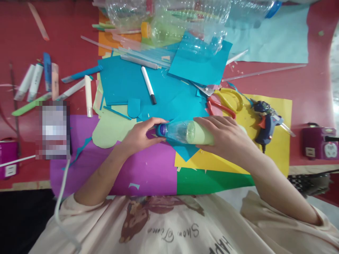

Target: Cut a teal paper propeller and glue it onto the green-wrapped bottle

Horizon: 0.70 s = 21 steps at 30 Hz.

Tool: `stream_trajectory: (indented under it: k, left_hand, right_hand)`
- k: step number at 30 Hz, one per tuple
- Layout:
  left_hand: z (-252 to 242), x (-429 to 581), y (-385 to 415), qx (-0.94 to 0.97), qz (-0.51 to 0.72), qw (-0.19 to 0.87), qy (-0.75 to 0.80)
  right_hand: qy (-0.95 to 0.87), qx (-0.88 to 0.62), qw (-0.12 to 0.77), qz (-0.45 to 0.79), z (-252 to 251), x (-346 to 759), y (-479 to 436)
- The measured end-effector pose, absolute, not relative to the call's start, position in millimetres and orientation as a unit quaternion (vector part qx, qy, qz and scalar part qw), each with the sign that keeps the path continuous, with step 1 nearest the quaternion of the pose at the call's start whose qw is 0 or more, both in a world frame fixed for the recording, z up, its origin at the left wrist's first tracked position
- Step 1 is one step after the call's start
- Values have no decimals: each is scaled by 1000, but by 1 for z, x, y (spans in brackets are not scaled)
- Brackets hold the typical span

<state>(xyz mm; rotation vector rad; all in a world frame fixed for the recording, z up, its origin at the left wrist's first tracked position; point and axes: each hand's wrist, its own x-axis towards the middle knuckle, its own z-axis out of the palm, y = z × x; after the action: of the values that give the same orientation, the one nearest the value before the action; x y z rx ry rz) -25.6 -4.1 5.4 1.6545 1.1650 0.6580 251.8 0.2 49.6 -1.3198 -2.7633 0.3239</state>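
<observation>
- L hand: thumb + index pinched round the blue cap of a clear plastic bottle; gap betw. palm & cap.
- R hand: palm down, fingers wrapped over the pale green paper round the bottle's other end; firm hold, far end mostly hidden under the hand.
- Bottle: lying sideways betw. both hands, cap to L, paper end to R, above the sheets near the table's front edge; can't tell if it touches them.
- Under/near hands: purple sheet on L, yellow sheet on R, dark green strip at front, big blue sheet beyond.
- Lt green cut-out just beside L hand, w/ a small blue piece nearby.
- White pen w/ black end on the blue sheet, beyond the bottle.
- Just past R hand: red scissor handle + yellow scissor handle; can't tell if 1 pair or 2.
- Glue gun on yellow sheet, R of R hand.
- Far L: phone, screen blurred, cable attached; markers beyond it.
- Far side of red table: more clear bottles, lying in a heap.
</observation>
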Motion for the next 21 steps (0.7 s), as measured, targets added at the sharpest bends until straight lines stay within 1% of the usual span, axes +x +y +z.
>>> stream_trajectory:
  k: [4,13,21]
  left_hand:
    - [0,-23,-4,688,256,484,476]
    - [-2,-24,1,779,194,429,414]
    - [-2,-23,-2,802,204,384,410]
  right_hand:
    - [-900,-422,36,100,48,249,-1]
    - [-914,-397,27,80,43,242,-3]
    - [-923,-376,69,37,41,235,-3]
